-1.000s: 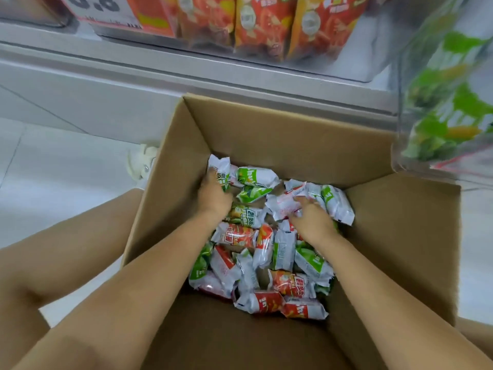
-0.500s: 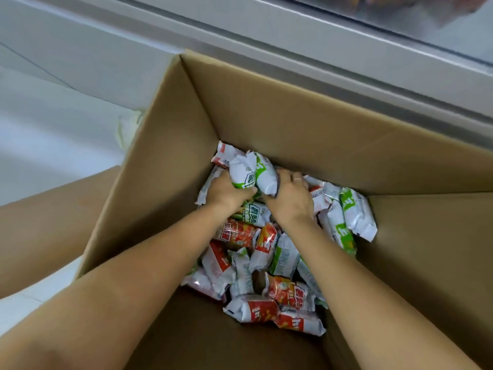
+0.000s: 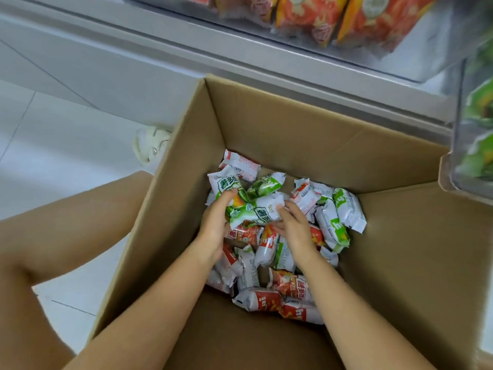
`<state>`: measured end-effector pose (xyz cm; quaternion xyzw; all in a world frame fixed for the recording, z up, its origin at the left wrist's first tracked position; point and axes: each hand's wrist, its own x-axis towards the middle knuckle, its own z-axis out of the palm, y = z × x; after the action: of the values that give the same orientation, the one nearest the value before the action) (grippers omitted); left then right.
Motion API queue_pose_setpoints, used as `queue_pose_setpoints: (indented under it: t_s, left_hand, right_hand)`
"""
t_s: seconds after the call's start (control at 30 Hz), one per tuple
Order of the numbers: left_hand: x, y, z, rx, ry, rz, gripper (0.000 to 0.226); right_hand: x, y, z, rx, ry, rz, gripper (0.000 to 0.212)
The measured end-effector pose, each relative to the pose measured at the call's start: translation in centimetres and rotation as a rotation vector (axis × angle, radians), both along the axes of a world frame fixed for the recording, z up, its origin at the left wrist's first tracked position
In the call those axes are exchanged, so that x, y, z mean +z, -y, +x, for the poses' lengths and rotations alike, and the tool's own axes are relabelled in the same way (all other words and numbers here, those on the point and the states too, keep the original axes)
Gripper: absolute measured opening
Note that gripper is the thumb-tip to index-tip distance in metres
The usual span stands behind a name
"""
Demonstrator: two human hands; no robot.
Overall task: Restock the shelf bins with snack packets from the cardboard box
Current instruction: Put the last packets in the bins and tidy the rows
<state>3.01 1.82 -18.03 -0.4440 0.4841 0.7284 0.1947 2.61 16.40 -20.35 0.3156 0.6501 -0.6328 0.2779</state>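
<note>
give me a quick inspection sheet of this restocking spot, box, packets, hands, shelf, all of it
surface: pale tiled floor, cardboard box standing open on it
job's things: green and red snack packets loose in the box bottom; shelf bin above holds orange-red packets
clutter: pale shoe beside the box's left wall
grippers: left hand and right hand gather green packets between them
cables: nothing seen
surroundings: grey shelf base behind the box; clear bin of green packets at right
</note>
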Motion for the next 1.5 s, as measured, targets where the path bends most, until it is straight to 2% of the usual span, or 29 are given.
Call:
queue_pose_setpoints:
  t_s: [0.1,0.2,0.23,0.37,0.43,0.5,0.53,0.63,0.67,0.77,0.87,1.07,1.17,1.3,1.37,1.47,1.5]
  left_hand:
    - [2.6,0.7,1.0,-0.068,-0.017,0.059,0.030]
    - [5.9,1.0,2.2,-0.209,0.005,0.186,0.039]
    - [6.9,1.1,2.7,-0.230,0.001,0.218,0.040]
    - [10.6,1.3,5.0,-0.210,-0.073,0.375,0.063]
    - [12.4,1.1,6.4,-0.193,-0.120,0.429,0.060]
    - [13.9,0.7,7.6,-0.182,-0.170,0.463,0.060]
    - [14.5,0.5,8.0,-0.172,-0.193,0.479,0.061]
    - [16.4,0.2,9.0,-0.128,-0.241,0.519,0.056]
    - [17.0,0.1,9.3,-0.124,-0.258,0.541,0.055]
    - [18.6,0.1,9.8,-0.113,-0.314,0.583,0.049]
    - [20.2,0.0,10.3,-0.129,-0.374,0.569,0.045]
    - [22.6,0.2,10.1,-0.229,-0.481,0.408,0.042]
    - [23.8,0.3,9.2,-0.317,-0.517,0.333,0.051]
    - [25.1,-0.6,7.1,-0.501,-0.569,0.263,0.050]
    - [26.1,-1.7,5.7,-0.555,-0.588,0.174,0.049]
    - [29.1,-3.9,3.9,-0.641,-0.682,0.060,0.072]
    - [30.4,-4.7,3.4,-0.680,-0.711,0.017,0.068]
  right_hand:
    - [2.7,-0.9,1.1,-0.071,0.079,-0.046,0.033]
    - [5.4,-1.3,1.8,-0.078,0.082,-0.034,0.024]
    - [6.1,-1.4,1.9,-0.079,0.070,-0.010,0.027]
    - [9.7,-1.5,2.6,-0.118,-0.018,0.015,0.086]
    - [11.7,-1.4,3.5,-0.137,-0.059,-0.030,0.101]
    - [13.6,-1.2,4.8,-0.105,-0.092,-0.096,0.097]
    - [14.6,-1.2,5.4,-0.087,-0.119,-0.117,0.089]
    - [17.6,-1.3,7.1,-0.024,-0.192,-0.128,0.046]
    - [18.7,-1.4,7.6,0.010,-0.206,-0.128,0.039]
    - [21.2,-2.2,9.0,0.157,-0.370,-0.207,0.057]
    - [23.0,-2.9,10.2,0.163,-0.465,-0.229,0.057]
    - [24.1,-3.1,11.0,0.230,-0.405,-0.313,0.053]
    - [24.8,-3.3,10.7,0.197,-0.409,-0.268,0.051]
    - [27.1,-4.7,9.2,0.154,-0.430,-0.216,0.033]
    - [28.6,-5.7,8.3,0.143,-0.469,-0.169,0.033]
    - [31.0,-7.8,6.9,0.110,-0.550,-0.075,0.037]
    - [32.1,-8.6,6.5,0.107,-0.576,-0.031,0.038]
